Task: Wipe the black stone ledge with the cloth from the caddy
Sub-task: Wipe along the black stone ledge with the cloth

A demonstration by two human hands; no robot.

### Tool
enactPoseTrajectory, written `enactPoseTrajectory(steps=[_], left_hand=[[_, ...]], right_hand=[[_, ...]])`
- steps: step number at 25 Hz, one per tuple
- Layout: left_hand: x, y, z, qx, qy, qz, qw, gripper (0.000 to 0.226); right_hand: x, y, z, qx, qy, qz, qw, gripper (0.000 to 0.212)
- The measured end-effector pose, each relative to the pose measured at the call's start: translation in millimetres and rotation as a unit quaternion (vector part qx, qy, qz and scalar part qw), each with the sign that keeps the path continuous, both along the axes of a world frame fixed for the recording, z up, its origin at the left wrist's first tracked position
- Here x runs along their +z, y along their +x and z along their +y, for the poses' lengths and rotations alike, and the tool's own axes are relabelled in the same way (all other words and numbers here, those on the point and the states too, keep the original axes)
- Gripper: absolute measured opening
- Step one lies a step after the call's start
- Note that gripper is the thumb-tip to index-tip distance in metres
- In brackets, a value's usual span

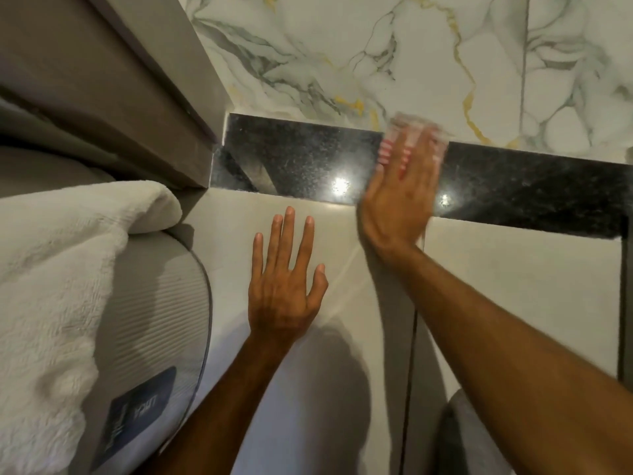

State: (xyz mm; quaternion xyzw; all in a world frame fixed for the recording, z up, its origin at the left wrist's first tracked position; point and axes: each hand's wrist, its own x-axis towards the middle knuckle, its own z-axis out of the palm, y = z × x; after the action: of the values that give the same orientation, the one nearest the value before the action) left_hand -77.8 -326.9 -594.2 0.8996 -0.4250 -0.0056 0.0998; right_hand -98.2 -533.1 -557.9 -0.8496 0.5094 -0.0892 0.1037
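The black stone ledge [301, 159] runs as a speckled, glossy band across the middle, between the marble wall and a beige panel. My right hand [400, 197] lies flat on the ledge near its middle, pressing down a white cloth with red stripes [387, 150]. The cloth and hand are blurred, and most of the cloth is hidden under my fingers. My left hand [284, 279] rests flat on the beige panel below the ledge, fingers spread, holding nothing. No caddy is in view.
A white-and-grey marble wall with gold veins [376, 56] rises behind the ledge. A brown wooden frame [113, 80] stands at left. A grey mattress [154, 310] with a white fluffy towel [51, 269] sits lower left. Light spots reflect on the ledge.
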Motion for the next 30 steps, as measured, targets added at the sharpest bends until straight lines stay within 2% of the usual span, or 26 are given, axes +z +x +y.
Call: enactPoseTrajectory(steps=[2, 4, 5, 6, 7, 9, 12, 13, 15, 17, 19, 20, 21, 24, 25, 26, 28, 30], left_hand=[[1, 1, 4, 0.014, -0.002, -0.005, 1.000, 0.068], [4, 1, 16, 0.030, -0.005, -0.002, 1.000, 0.067], [5, 2, 24, 0.037, -0.002, 0.000, 0.999, 0.066], [7, 4, 31, 0.044, 0.002, 0.004, 0.999, 0.066], [9, 5, 37, 0.051, 0.010, 0.009, 0.999, 0.067], [10, 7, 44, 0.068, 0.027, 0.015, 0.997, 0.070], [10, 7, 40, 0.091, 0.041, 0.026, 0.995, 0.073], [10, 7, 39, 0.103, 0.049, 0.029, 0.993, 0.075], [11, 6, 42, 0.130, 0.059, 0.041, 0.989, 0.076], [14, 1, 50, 0.145, 0.062, 0.049, 0.986, 0.076], [14, -6, 58, 0.132, 0.063, 0.043, 0.988, 0.074], [14, -9, 60, 0.123, 0.061, 0.042, 0.990, 0.074], [13, -9, 60, 0.121, 0.059, 0.043, 0.990, 0.073], [10, -4, 60, 0.125, 0.066, 0.044, 0.989, 0.074], [10, -4, 61, 0.121, 0.065, 0.047, 0.989, 0.074], [9, -4, 61, 0.118, 0.064, 0.048, 0.990, 0.074], [11, -3, 58, 0.118, 0.072, 0.052, 0.989, 0.074], [22, -2, 53, 0.125, 0.111, 0.044, 0.985, 0.074]], right_hand=[[2, 33, 16, 0.116, 0.019, 0.018, 0.993, 0.069], [-2, 17, 33, 0.319, 0.010, 0.022, 0.947, 0.066], [-4, -3, 37, 0.386, 0.009, 0.022, 0.922, 0.065], [-5, -25, 37, 0.412, 0.011, 0.020, 0.911, 0.064], [-4, -42, 34, 0.396, 0.015, 0.014, 0.918, 0.064], [-3, -48, 26, 0.286, 0.022, 0.009, 0.958, 0.065], [0, 16, 30, 0.144, 0.024, 0.007, 0.989, 0.068], [3, 44, 37, 0.151, 0.043, 0.004, 0.988, 0.069], [12, 79, 58, 0.268, 0.065, 0.013, 0.961, 0.069], [12, 73, 73, 0.438, 0.065, 0.032, 0.896, 0.066], [8, 34, 68, 0.524, 0.055, 0.048, 0.849, 0.064], [5, 14, 58, 0.526, 0.048, 0.041, 0.848, 0.064], [3, 2, 45, 0.500, 0.037, 0.020, 0.865, 0.065], [4, 34, 23, 0.309, 0.031, 0.004, 0.950, 0.066], [7, 57, 26, 0.254, 0.047, 0.008, 0.966, 0.067], [8, 78, 35, 0.242, 0.067, 0.015, 0.968, 0.068], [10, 93, 62, 0.329, 0.086, 0.022, 0.940, 0.068], [14, 56, 87, 0.413, 0.103, 0.032, 0.905, 0.065]])
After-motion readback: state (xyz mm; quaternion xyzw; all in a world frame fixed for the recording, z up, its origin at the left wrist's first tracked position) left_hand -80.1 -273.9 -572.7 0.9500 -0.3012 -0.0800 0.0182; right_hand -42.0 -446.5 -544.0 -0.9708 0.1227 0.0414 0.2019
